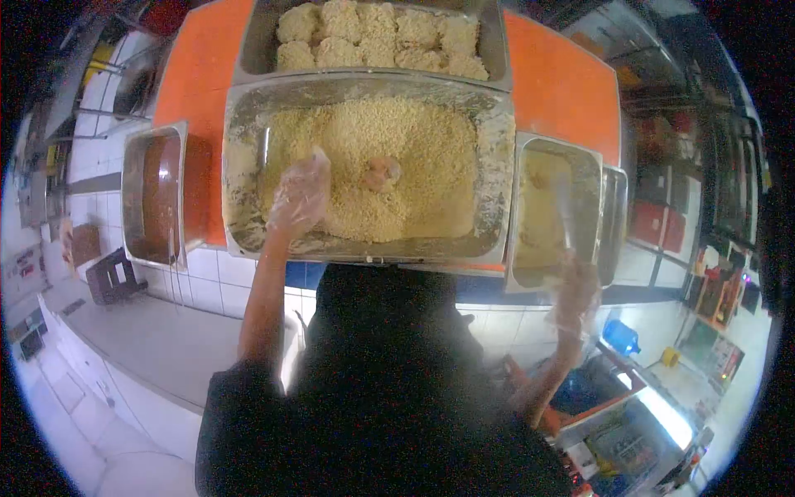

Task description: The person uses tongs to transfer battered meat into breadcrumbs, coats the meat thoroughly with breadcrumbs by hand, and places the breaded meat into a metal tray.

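Note:
My left hand [300,195], in a clear plastic glove, hovers over the left part of a metal tray [240,186] of pale crumbs [414,128]. Its fingers are loosely apart with nothing visible in them. To its right, a piece of raw meat [381,174] lies partly sunk in the crumbs. My right hand [574,298], also gloved, is closed round the near end of a long, pale utensil [566,215]. Blur hides the utensil's exact kind. It reaches over a smaller metal pan [530,277] of yellowish batter [540,195].
Behind the crumb tray, another metal tray [248,58] holds several coated pieces [377,33]. A deep pan [131,190] with reddish-brown contents stands left on the orange worktop [199,66]. Another metal container [614,224] sits right of the batter. A white counter [166,331] runs along the lower left.

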The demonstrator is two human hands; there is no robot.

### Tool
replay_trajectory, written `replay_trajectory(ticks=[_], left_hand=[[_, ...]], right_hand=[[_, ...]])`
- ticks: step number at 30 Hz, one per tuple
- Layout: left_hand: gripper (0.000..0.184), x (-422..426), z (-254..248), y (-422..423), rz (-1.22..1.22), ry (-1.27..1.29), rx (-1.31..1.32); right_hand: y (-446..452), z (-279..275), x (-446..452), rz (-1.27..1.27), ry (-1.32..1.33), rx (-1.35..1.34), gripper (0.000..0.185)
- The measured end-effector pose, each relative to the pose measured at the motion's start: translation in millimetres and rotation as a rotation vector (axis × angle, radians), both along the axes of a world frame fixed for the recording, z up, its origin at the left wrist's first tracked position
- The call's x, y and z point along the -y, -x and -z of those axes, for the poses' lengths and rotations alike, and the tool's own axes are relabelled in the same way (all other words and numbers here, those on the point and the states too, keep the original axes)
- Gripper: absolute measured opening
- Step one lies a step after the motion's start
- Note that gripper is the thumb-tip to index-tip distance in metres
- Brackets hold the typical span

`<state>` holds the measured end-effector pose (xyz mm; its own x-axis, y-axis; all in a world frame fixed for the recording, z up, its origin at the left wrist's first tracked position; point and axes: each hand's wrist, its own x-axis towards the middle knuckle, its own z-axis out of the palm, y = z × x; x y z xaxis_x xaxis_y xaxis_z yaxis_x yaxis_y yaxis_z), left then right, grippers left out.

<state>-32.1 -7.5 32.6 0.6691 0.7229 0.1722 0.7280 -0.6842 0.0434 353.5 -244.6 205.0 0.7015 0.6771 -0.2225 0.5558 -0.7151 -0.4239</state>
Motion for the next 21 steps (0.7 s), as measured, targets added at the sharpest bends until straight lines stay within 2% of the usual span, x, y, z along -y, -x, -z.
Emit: replay_trajectory(ticks=[1,2,3,4,5,6,8,9,11,12,14,15,16,18,20,21], left_hand=[[0.05,-9.8,2.7,-1.6,0.055,-0.064,-0.028],[0.05,-17.3,26.7,4.6,0.07,-0.054,-0.031],[0.05,-27.0,65.3,15.0,0.049,0.3,0.354],[0.05,-32.9,67.6,13.0,0.044,0.485,0.536],[0.05,-38.5,49.2,3.2,0.034,0.66,0.727],[0.046,-38.0,31.2,-8.7,0.009,0.478,0.125],[0.042,-44.2,41.7,-12.5,-0.003,0.261,-0.467],[0.041,-46.9,95.2,2.2,-0.037,0.711,0.4],[0.04,-47.2,92.4,0.7,-0.081,1.103,1.298],[0.038,-46.0,90.0,3.4,-0.155,1.166,1.32],[0.036,-54.0,97.9,16.9,-0.244,1.229,1.344],[0.042,-69.5,135.6,45.6,-0.125,0.895,0.813],[0.049,-77.0,158.4,63.0,-0.009,0.547,0.291],[0.044,-54.5,115.2,39.9,-0.035,0.461,0.333],[0.04,-39.8,50.9,22.6,-0.069,0.378,0.382],[0.044,-38.2,17.8,19.5,-0.155,0.594,0.341]], right_hand=[[-8.8,1.7,6.2,0.083,0.004,0.079,0.047],[-21.1,12.6,13.7,0.098,0.015,0.075,0.047],[-35.7,34.3,18.6,0.106,0.142,0.212,0.048],[-43.8,53.7,18.9,0.114,0.265,0.347,0.05],[-43.6,64.4,17.9,0.057,0.305,0.468,0.054],[-44.3,74.1,16.6,0.066,0.31,0.463,0.054],[-46.0,89.3,13.4,0.073,0.458,0.468,0.057],[-48.1,97.6,16.8,0.08,0.463,0.467,0.057],[-48.1,104.4,18.8,0.051,0.422,0.54,0.058],[-48.3,106.6,20.5,0.04,0.409,0.564,0.058],[-28.2,81.0,9.0,0.12,0.206,0.503,0.058],[-15.3,56.4,-4.4,0.113,0.211,0.501,0.058],[-0.2,24.0,-21.8,0.129,0.322,0.413,0.053],[19.1,-3.8,-31.9,0.143,0.44,0.334,0.048],[31.8,-17.3,-31.3,0.041,0.209,0.334,0.038],[47.1,-26.1,-44.5,0.033,0.217,0.343,0.038]])
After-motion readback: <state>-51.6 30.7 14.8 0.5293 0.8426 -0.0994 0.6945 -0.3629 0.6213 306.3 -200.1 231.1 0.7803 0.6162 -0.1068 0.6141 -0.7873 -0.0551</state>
